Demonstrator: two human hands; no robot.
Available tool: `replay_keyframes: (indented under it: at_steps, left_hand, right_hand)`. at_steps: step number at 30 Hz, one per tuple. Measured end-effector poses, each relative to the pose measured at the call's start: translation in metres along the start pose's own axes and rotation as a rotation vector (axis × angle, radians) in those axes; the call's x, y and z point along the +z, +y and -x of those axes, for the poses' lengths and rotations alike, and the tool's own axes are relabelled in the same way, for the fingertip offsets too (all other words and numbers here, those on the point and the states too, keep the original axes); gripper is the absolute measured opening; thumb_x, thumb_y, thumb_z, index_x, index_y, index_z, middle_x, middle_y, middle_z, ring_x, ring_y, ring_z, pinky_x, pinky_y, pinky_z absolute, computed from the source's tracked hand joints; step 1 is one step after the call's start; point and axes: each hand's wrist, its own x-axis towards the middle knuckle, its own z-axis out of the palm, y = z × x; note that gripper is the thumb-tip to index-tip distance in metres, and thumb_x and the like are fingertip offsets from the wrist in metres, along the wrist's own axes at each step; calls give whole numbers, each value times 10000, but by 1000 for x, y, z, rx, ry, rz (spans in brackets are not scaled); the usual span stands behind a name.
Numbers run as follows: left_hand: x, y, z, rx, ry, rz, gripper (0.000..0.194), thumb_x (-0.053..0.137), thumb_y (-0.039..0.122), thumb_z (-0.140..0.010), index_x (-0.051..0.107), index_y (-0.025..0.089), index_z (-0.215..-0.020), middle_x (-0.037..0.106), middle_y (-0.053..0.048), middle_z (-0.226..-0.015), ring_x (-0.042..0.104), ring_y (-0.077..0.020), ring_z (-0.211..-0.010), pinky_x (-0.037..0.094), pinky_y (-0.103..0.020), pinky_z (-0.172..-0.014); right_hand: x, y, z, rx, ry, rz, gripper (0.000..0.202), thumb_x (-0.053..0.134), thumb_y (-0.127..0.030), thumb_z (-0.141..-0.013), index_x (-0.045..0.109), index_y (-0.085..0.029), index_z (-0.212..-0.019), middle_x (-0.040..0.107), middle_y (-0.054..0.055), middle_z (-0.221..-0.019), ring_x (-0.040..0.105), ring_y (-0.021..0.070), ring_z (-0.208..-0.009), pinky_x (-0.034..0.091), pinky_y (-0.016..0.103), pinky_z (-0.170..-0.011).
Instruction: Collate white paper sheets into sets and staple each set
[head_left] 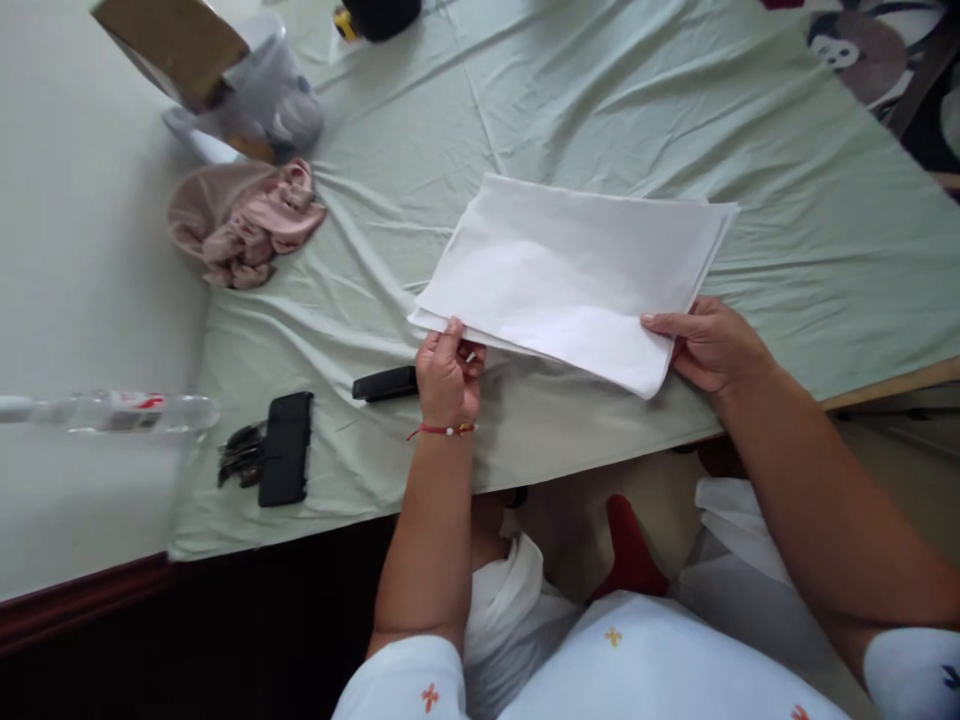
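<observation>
1. Over the near part of the table, a loose stack of blank white paper sheets [574, 275], held between two hands, edges slightly out of line, near right corner bent downward.
2. Left hand [448, 378], bare, with a thin red cord bracelet [448, 429] at the wrist: closed on the stack's near left corner, thumb on top, fingers curled by the edge.
3. Right hand [716, 345], bare: clamped on the stack's right side, thumb flat on top, other fingers underneath.
4. Slim black oblong object [384, 384], lying just beside the left hand, its right end hidden behind it.
5. Flat black rectangular case [286, 448], lying near the table's left end; a dark, jumbled bunch of small items [241, 455] adjoins it, too unclear to name.
6. Clear plastic bottle [142, 412], red mark on its label, beside the wall.
7. Crumpled dusty-pink cloth [251, 222], heaped at the far left.
8. Translucent plastic tub [281, 105], behind the pink heap, with a brown cardboard box [176, 45] at its top.
9. Pale green tablecloth [360, 240], wrinkled, beneath the lot.
</observation>
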Motion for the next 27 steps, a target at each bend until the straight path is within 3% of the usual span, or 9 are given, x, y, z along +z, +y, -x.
replay_keyframes:
  at_steps: [2,6,10,17,23,27]
  left_hand:
    - [-4,2,0,17,11,8,348,800,165,-783,495,189,-617,495,64,-522,483,-65,-418,250,-168,-370]
    - [-8,5,4,83,-45,59,381,690,172,-840,444,199,-550,447,50,-481,494,-89,-412,247,-186,-374]
    - [-9,7,6,122,-55,45,417,731,136,-824,428,200,-545,395,72,-465,440,-73,-376,202,-185,-360]
    - [-13,8,2,85,24,36,409,763,126,-834,449,195,-581,445,87,-487,381,-50,-342,184,-194,-353]
    - [-15,6,1,93,25,15,395,817,168,-804,480,197,-600,449,94,-484,381,-46,-358,190,-191,-361]
    - [-15,7,-1,123,102,3,215,826,144,-774,634,209,-703,489,96,-544,360,-36,-389,185,-188,-366]
  right_hand:
    - [0,0,0,19,-16,9,289,854,-182,-621,756,-258,-882,810,43,-1017,756,302,-1058,631,449,-957]
    - [-1,-3,-1,40,-3,28,310,878,-215,-588,752,-261,-868,811,23,-968,764,302,-1024,638,444,-930]
    - [1,-6,2,26,-34,61,312,890,-232,-578,750,-250,-856,813,12,-971,764,283,-1011,629,419,-944]
    - [-1,-5,5,4,-39,109,388,937,-272,-595,775,-271,-948,811,15,-1031,745,276,-1095,580,430,-1073]
    - [-1,-4,3,8,-16,87,345,924,-229,-580,779,-246,-893,806,12,-976,759,230,-998,604,376,-1007]
    - [-1,-4,3,11,-12,65,321,903,-182,-594,782,-209,-890,804,30,-961,758,196,-927,620,326,-940]
